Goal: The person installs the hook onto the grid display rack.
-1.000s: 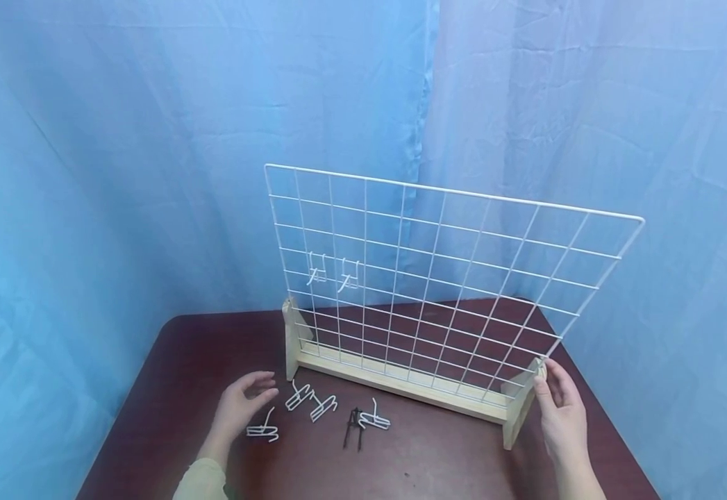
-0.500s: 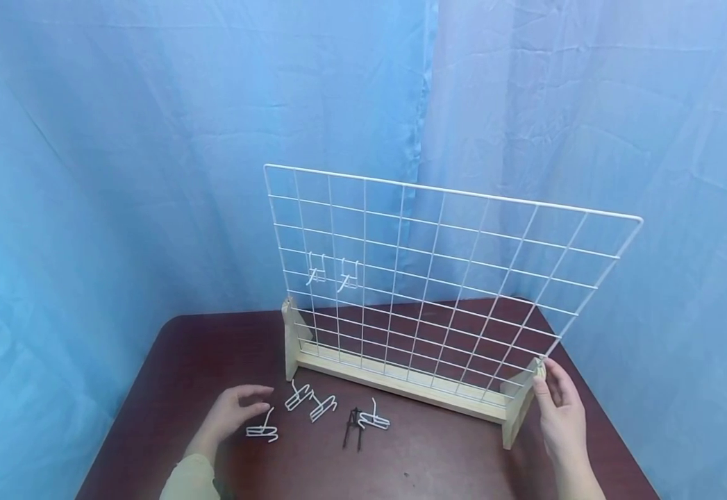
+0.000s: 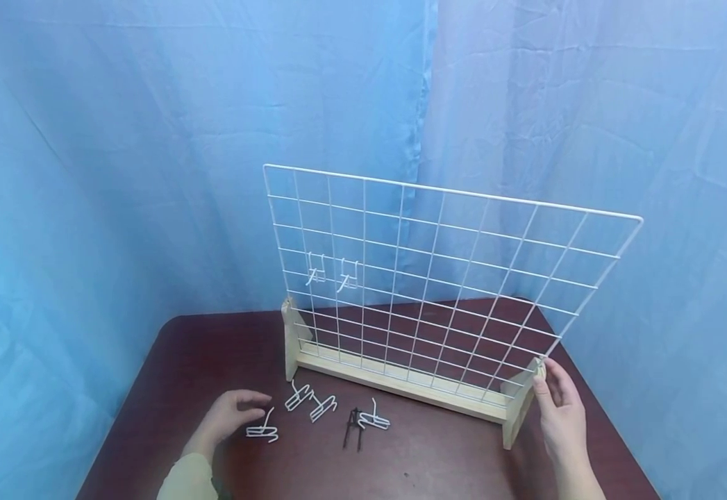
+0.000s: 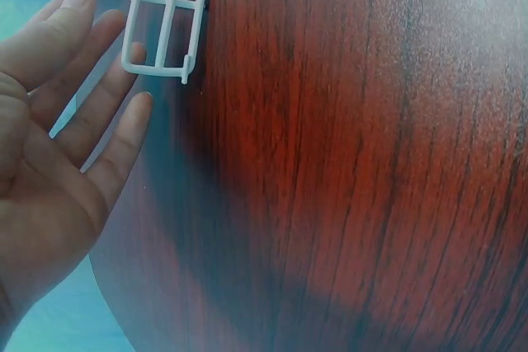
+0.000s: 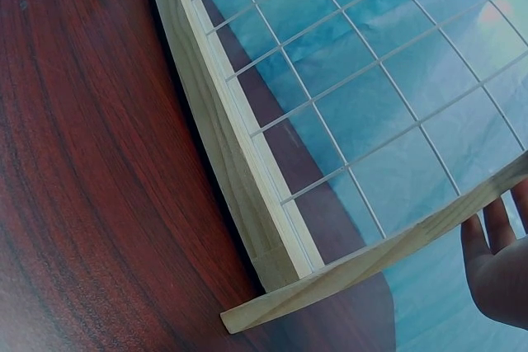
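Picking out a loose hook (image 4: 166,30) looks like the step right now. It lies on the table (image 3: 313,472), and the left hand (image 3: 228,417) is just beside it, fingers spread, with nothing in them. I can't tell if a finger touches it. The right hand (image 3: 563,420) pinches one end of the wooden stand (image 3: 400,387), thumb on one side and fingers on the other. Two hung hooks (image 3: 316,276) are on the wire grid (image 3: 428,274), near its left side. The next move seems to call for a soft pinch on the thin wire, with the stand held steady.

The loose hook is bent white wire, like a skinny box with an arm poking out. The grid is white wire in squares. The stand is pale wood with wavy lines. The table is dark red-brown, streaky and a bit shiny.
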Demonstrator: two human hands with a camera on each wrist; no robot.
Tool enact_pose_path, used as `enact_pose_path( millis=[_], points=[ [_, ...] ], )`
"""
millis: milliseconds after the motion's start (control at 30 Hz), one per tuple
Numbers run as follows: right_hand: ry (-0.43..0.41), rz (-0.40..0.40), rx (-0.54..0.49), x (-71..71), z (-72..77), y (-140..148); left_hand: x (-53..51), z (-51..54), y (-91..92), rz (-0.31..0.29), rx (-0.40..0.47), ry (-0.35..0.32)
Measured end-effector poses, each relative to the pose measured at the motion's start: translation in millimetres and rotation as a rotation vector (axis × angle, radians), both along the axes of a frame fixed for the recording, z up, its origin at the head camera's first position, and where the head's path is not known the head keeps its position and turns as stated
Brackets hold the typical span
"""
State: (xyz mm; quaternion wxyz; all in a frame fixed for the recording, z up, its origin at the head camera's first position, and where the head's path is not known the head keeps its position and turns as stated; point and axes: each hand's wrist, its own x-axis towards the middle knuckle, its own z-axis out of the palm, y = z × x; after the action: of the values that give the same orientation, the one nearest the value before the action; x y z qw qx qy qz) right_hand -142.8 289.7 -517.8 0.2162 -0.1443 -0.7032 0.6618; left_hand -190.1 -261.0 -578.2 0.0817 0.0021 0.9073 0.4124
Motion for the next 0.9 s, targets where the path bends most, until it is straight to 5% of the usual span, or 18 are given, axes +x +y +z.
enact_pose_path(
  millis=[367,900],
  points=[
    [0.033,0.007,-0.025,0.4,0.4,-0.3,-1.5,-4.9,-1.2,-0.04,0.009,-0.027],
    [-0.032,-0.006,0.011,-0.6,0.3,-0.1,4.5,-11.2,-3.0,0.011,0.057,-0.101]
  ],
)
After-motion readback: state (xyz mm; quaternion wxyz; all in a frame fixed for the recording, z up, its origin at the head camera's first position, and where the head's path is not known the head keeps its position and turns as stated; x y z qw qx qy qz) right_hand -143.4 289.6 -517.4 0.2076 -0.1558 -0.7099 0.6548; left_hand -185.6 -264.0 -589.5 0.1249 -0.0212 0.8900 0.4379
